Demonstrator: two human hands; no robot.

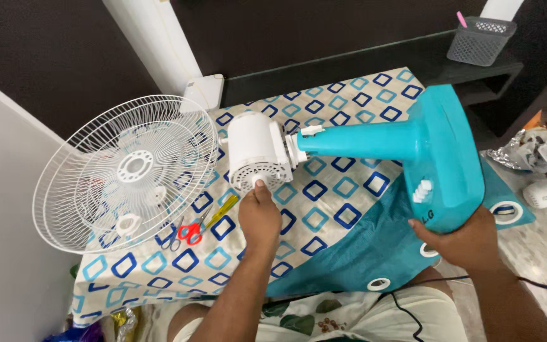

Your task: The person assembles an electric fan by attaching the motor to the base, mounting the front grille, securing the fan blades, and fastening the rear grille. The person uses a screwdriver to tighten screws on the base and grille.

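Your left hand (259,218) reaches forward to the white motor housing (257,151) of a table fan that lies on its side across the cloth; the fingers are curled in and the thumb tip presses against the lower vented face of the housing, so the hand touches it rather than wraps around it. Your right hand (470,240) grips the lower edge of the fan's teal base (447,149), fingers closed around the rim with the thumb on top, holding the base tilted up off the table. The teal neck (356,140) runs from that base to the housing, joined by a white collar.

The fan rests on a table covered by a patterned cloth (333,190) with blue and teal squares, and a teal fabric (362,250) with eyelets lies under the base. To the left of the housing, a white wire fan guard (125,171) lies flat, just beside it. Red-handled scissors (188,231) and what looks like a yellow-handled screwdriver (223,211) lie between the guard and your left hand. A grey mesh basket (481,39) stands on the dark shelf well behind
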